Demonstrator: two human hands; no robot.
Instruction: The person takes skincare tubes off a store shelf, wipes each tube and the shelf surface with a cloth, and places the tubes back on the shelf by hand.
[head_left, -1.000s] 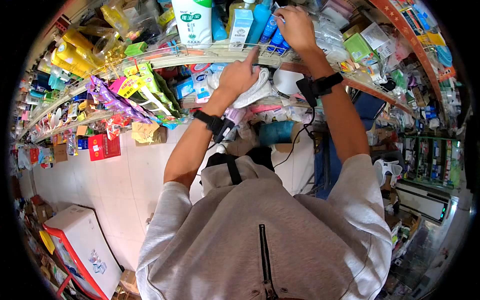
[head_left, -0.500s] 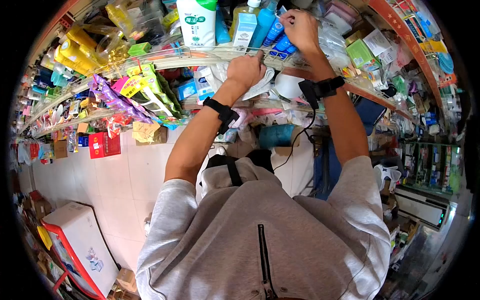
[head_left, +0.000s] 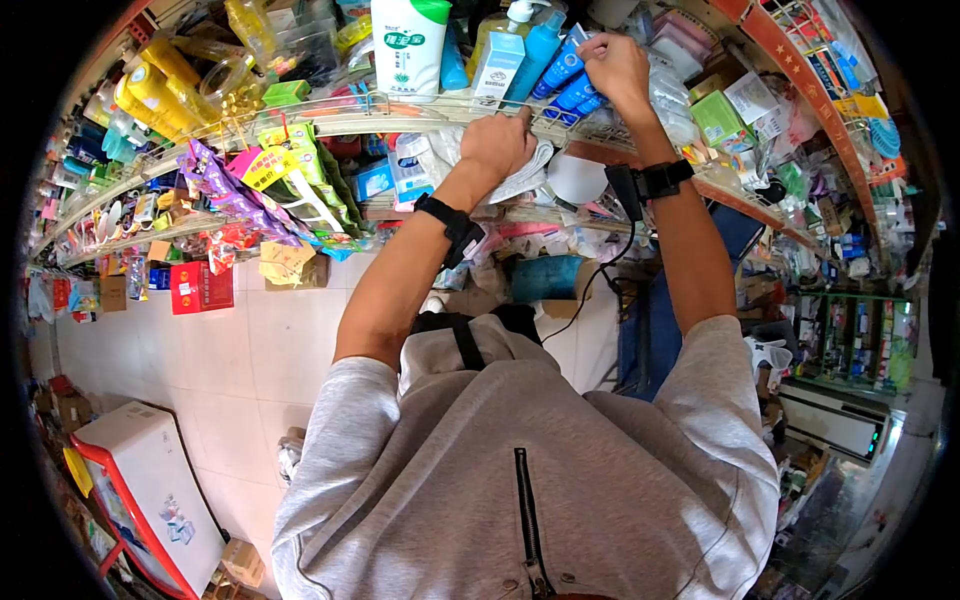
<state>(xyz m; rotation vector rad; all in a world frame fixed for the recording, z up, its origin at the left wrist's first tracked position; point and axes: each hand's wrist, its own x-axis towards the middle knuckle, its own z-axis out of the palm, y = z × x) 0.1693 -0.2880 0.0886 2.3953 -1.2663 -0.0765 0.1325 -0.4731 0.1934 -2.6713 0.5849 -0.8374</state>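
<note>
My right hand (head_left: 617, 70) is at the back of the shelf, its fingertips pinched at the top end of a blue squeeze tube (head_left: 560, 72). More blue tubes (head_left: 575, 97) lean close below it, behind the wire guard. My left hand (head_left: 497, 143) rests against the shelf edge (head_left: 430, 116), fingers curled at the rim and partly hidden. Just beyond it stand a pale blue carton (head_left: 499, 68), a turquoise bottle (head_left: 534, 60) and a pump bottle (head_left: 490, 38). Left of these is a white bottle with a green cap (head_left: 409, 50).
Purple and green snack-style packets (head_left: 285, 180) hang from the shelf front at left. White cloth (head_left: 440, 155) and small packs fill the lower shelf. A green box (head_left: 721, 120) sits to the right. A white chest freezer with red trim (head_left: 150, 470) stands on the tiled floor.
My right hand has shifted slightly at the blue tubes, and the top of one tube now shows beside its fingertips. The left hand stays at the shelf edge. The view has shifted a little.
</note>
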